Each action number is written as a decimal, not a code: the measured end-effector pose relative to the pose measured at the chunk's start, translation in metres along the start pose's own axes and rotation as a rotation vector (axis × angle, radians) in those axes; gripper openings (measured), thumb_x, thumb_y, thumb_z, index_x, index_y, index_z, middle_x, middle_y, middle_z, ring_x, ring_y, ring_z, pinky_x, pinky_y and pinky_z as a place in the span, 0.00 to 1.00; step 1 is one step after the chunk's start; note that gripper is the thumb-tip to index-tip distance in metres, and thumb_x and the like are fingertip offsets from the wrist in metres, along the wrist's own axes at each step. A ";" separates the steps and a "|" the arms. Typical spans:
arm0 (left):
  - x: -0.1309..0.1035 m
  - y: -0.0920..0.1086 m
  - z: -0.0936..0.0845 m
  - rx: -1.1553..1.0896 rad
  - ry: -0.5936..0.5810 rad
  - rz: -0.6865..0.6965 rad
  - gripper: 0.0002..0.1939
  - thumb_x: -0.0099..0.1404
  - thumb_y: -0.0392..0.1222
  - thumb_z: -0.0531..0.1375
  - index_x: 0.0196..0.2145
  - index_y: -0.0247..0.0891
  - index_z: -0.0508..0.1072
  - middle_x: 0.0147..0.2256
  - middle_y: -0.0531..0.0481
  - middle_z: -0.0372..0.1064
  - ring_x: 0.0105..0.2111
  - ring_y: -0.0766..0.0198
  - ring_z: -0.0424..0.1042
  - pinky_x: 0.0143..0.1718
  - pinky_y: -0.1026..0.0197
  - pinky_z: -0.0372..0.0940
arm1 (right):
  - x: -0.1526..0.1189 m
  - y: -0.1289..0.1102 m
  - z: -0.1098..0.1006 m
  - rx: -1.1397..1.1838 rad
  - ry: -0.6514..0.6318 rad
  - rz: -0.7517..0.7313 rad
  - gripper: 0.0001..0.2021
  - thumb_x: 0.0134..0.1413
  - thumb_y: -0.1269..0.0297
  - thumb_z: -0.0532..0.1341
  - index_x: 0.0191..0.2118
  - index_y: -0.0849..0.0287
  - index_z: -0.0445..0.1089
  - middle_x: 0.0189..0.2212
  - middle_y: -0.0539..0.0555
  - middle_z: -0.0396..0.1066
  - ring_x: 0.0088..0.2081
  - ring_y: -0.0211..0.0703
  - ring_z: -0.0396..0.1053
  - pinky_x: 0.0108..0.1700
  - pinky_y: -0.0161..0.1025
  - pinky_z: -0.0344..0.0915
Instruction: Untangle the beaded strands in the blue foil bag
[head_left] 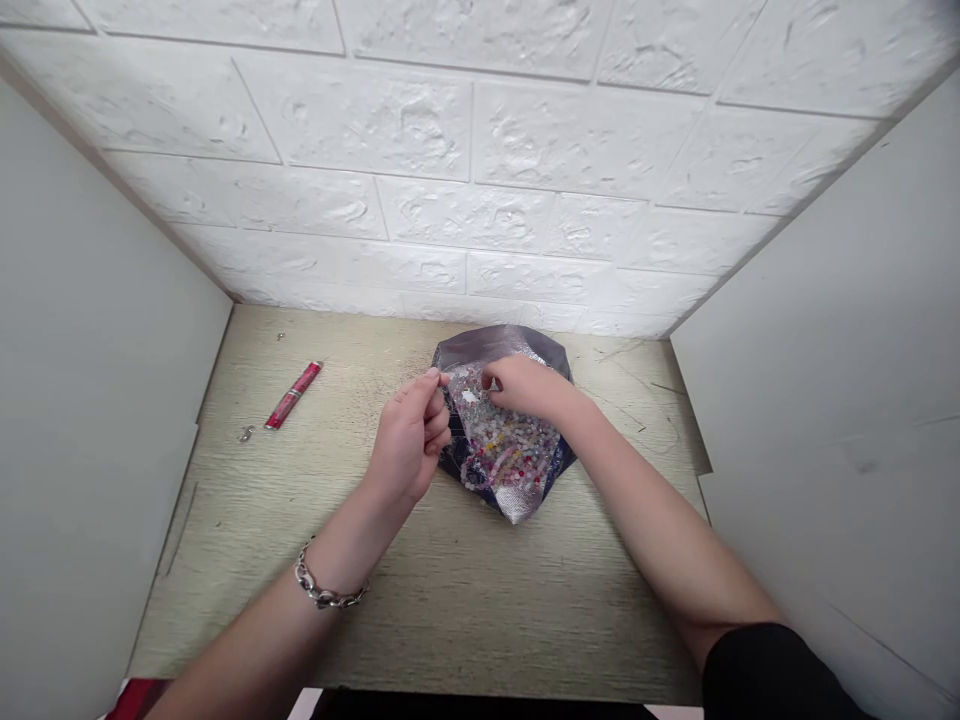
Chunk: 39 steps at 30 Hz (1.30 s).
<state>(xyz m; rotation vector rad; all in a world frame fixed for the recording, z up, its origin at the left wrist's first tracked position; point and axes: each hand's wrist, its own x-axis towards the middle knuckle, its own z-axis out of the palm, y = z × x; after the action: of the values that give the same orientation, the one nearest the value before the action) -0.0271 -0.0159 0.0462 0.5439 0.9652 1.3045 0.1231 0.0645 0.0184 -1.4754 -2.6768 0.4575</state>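
Table: pale, white brick wall behind the bag
Beads: heaped in the open bag
Left hand: at the bag's left edge, fingertips pinched, contents unclear
Right hand: over the bag, fingers curled narrow; cannot tell if holding anything
Progress: bag already open, many beads still inside; how much remains, cannot tell

A white brick wall fills the top. Grey boards stand at both sides. At middle left, a red stick lies near a tiny shiny thing, maybe metal.
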 end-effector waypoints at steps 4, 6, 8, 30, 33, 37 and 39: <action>0.000 -0.001 0.000 0.012 -0.009 -0.008 0.07 0.55 0.41 0.57 0.26 0.35 0.64 0.14 0.63 0.40 0.11 0.79 0.39 0.09 0.74 0.39 | 0.001 -0.006 0.003 0.005 0.030 -0.033 0.08 0.48 0.68 0.54 0.32 0.58 0.70 0.30 0.54 0.71 0.32 0.40 0.65 0.29 0.35 0.53; 0.000 -0.001 0.000 0.014 -0.016 -0.013 0.07 0.55 0.41 0.57 0.26 0.35 0.64 0.14 0.63 0.40 0.11 0.79 0.39 0.09 0.74 0.39 | 0.001 -0.009 0.005 0.002 0.033 -0.025 0.08 0.49 0.67 0.54 0.31 0.59 0.70 0.30 0.55 0.71 0.32 0.40 0.65 0.29 0.35 0.53; -0.001 -0.001 0.000 0.015 -0.022 -0.015 0.07 0.55 0.41 0.57 0.26 0.35 0.64 0.14 0.63 0.40 0.11 0.79 0.39 0.09 0.74 0.39 | 0.001 -0.013 0.006 -0.011 0.032 0.000 0.09 0.50 0.65 0.54 0.32 0.59 0.70 0.31 0.55 0.71 0.31 0.40 0.65 0.28 0.34 0.53; 0.002 -0.003 -0.001 0.031 -0.018 -0.035 0.07 0.55 0.42 0.57 0.26 0.36 0.64 0.14 0.64 0.40 0.11 0.78 0.39 0.09 0.74 0.39 | 0.004 -0.002 0.002 0.223 0.094 -0.002 0.08 0.55 0.67 0.48 0.32 0.60 0.63 0.32 0.55 0.68 0.34 0.40 0.62 0.35 0.35 0.56; 0.002 -0.004 -0.002 0.051 -0.029 -0.022 0.08 0.55 0.42 0.58 0.27 0.35 0.64 0.14 0.64 0.40 0.11 0.78 0.39 0.09 0.74 0.38 | 0.001 -0.007 -0.004 0.453 0.122 0.003 0.10 0.57 0.63 0.45 0.31 0.59 0.59 0.28 0.51 0.64 0.29 0.35 0.60 0.32 0.34 0.56; 0.001 -0.004 -0.002 0.093 -0.038 0.005 0.10 0.53 0.43 0.61 0.27 0.35 0.66 0.14 0.64 0.40 0.12 0.79 0.39 0.10 0.74 0.39 | -0.003 -0.012 -0.011 0.937 -0.025 -0.040 0.13 0.57 0.56 0.46 0.28 0.59 0.57 0.26 0.47 0.61 0.21 0.29 0.55 0.23 0.30 0.53; 0.000 -0.004 -0.001 0.113 -0.036 0.023 0.10 0.52 0.44 0.62 0.27 0.35 0.66 0.14 0.64 0.41 0.12 0.79 0.39 0.10 0.74 0.39 | -0.004 -0.012 -0.012 1.148 -0.085 -0.103 0.13 0.55 0.54 0.51 0.28 0.59 0.58 0.25 0.46 0.61 0.20 0.28 0.55 0.22 0.29 0.51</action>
<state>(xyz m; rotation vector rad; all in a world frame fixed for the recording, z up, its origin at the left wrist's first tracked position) -0.0254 -0.0167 0.0426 0.6647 1.0097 1.2622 0.1174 0.0580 0.0342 -0.9186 -1.8192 1.6628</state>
